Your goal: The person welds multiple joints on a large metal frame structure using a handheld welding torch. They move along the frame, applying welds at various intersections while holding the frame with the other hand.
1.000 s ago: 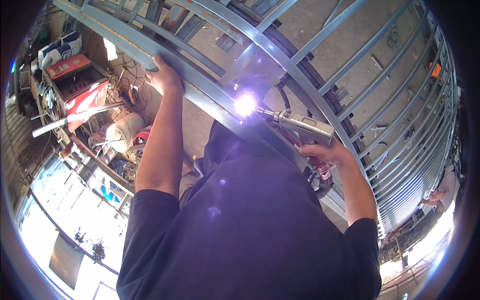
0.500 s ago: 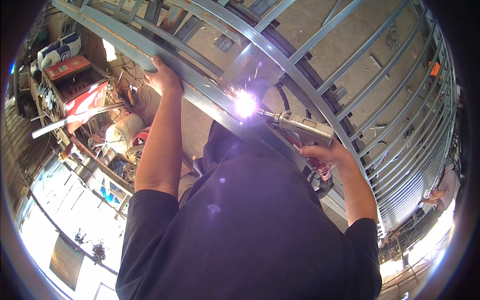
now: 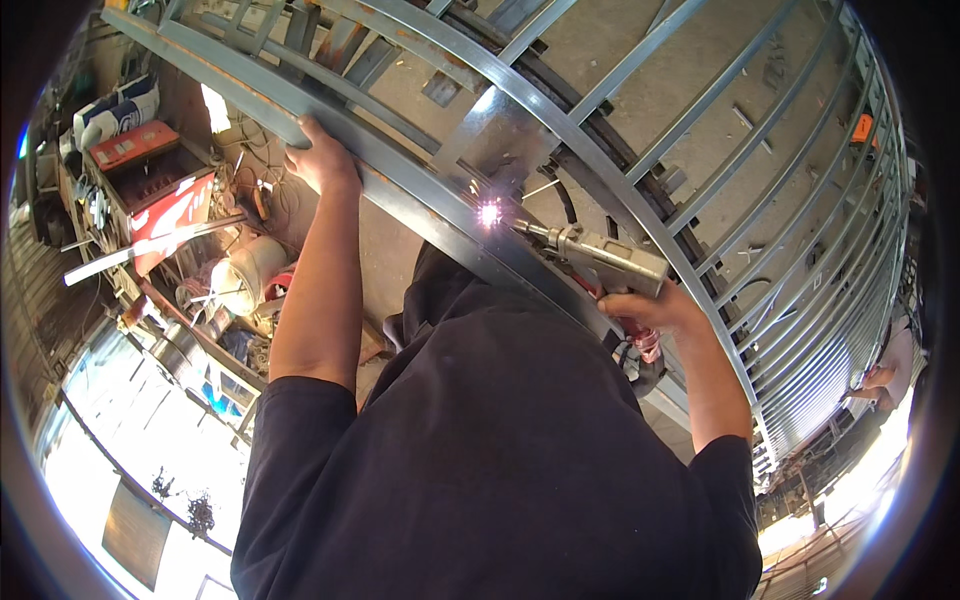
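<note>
My left hand (image 3: 326,160) is closed over the edge of a long grey steel beam (image 3: 408,190), which runs slantwise across in front of me. In my right hand (image 3: 662,312) is a welding gun (image 3: 605,254) with a metal body and a narrow nozzle pointing left. Its handle is mostly covered by my fingers, and a red wrapping shows below them. A small bright purple-white arc (image 3: 489,213) with a few sparks glows on the beam, just off the nozzle tip. A flat steel plate (image 3: 500,125) lies beyond the arc.
A curved steel frame with many parallel bars (image 3: 640,170) spreads over the right side. At left stand a red metal box (image 3: 155,190), a pale bucket (image 3: 248,272) and tangled cables. Another person's hand (image 3: 880,378) shows at the far right edge. An orange object (image 3: 865,128) lies beyond the bars.
The arc has shrunk from a large white glare to a small point, and the purple haze has faded. Both hands stay nearly where they were.
</note>
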